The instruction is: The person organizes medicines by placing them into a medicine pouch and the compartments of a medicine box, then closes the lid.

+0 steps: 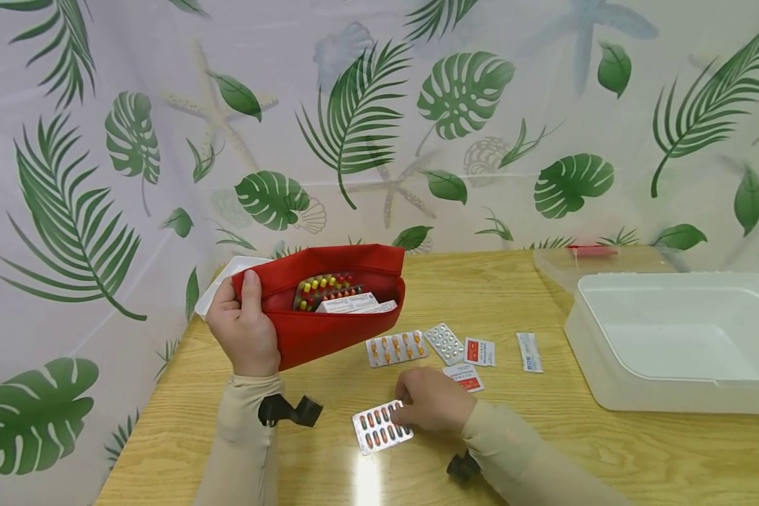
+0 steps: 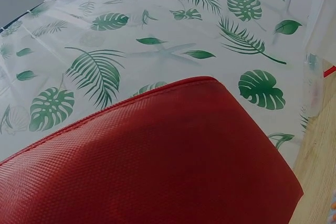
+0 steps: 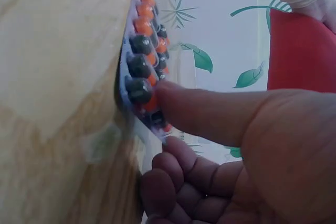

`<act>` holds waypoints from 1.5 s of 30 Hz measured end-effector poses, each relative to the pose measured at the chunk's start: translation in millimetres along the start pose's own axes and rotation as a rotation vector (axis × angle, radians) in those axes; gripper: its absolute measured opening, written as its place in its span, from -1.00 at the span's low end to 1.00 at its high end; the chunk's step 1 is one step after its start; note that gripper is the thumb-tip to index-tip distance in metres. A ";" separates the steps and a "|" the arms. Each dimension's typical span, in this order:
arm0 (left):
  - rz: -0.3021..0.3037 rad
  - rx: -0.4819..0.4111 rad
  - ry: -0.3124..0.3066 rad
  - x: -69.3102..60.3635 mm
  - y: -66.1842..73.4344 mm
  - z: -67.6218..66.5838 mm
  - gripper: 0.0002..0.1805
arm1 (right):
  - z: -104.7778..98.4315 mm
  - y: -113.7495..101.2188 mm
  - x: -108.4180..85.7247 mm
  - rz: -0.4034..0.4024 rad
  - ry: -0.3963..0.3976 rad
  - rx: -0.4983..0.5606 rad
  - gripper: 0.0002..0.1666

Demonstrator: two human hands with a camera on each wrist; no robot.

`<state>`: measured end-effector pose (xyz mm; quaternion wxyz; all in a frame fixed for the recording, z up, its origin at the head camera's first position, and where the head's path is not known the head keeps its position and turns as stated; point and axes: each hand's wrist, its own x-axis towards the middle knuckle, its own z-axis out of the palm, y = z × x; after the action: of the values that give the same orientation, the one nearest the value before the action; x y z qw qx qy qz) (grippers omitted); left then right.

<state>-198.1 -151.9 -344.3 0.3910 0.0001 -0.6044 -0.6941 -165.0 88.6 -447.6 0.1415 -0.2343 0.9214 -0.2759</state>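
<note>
White plastic piece (image 1: 218, 284), far left, partly behind the red pouch (image 1: 335, 337). Left hand (image 1: 247, 334) grips the pouch's left end, thumb on the near face, fingers curled behind; clamped on fabric. Pouch is off the table, mouth gaping and tipped toward the wearer, probably so the contents show and the opening stays reachable. Inside: yellow-red capsule strip (image 1: 306, 287), white box (image 1: 348, 303), likely leaning on each other in the tight space.

Below and right of pouch: green-orange capsule pack (image 1: 374, 430), clamped at its right edge by right hand (image 1: 439, 402), thumb on the capsule side, fingertip at the back. Edge hold probably keeps the rest of it free. Can't tell if it touches the table.

Right of pouch, on the table: orange capsule pack (image 1: 396, 348) nearest, then silver tablet pack (image 1: 445, 344), 2 red-white sachets (image 1: 479, 351) (image 1: 471, 384), 1 slim packet (image 1: 530, 351). Laid flat, mostly spread, presumably for easy picking. Well right of pouch: white bin (image 1: 664, 395), clear lid (image 1: 620, 262) behind it.
</note>
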 end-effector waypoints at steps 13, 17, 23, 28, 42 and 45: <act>-0.002 -0.017 -0.004 0.8 5.1 1.2 -0.68 | -13.4 5.9 4.7 -0.033 0.098 0.183 -0.81; -0.005 -0.022 -0.002 0.3 6.0 0.3 -0.67 | -23.9 6.7 5.4 0.004 0.177 0.276 -0.83; -0.001 -0.046 0.007 -0.6 8.3 -0.1 -0.68 | -41.1 17.0 4.5 0.108 0.284 0.376 -0.82; 0.018 -0.090 0.011 -2.0 13.6 0.8 -0.70 | -57.9 28.6 0.1 0.122 0.375 0.354 -0.81; 0.056 -0.096 -0.025 -7.5 28.4 2.4 -0.72 | -85.5 47.4 -5.6 0.146 0.794 0.302 -0.75; 0.069 -0.085 -0.072 -8.9 29.0 2.8 -0.73 | -89.8 44.7 -6.7 0.098 0.940 0.370 -0.75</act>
<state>-177.5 -143.6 -323.4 0.3925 -0.0622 -0.5876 -0.7049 -210.2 164.7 -399.8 -0.2364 -0.0124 0.8312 -0.5030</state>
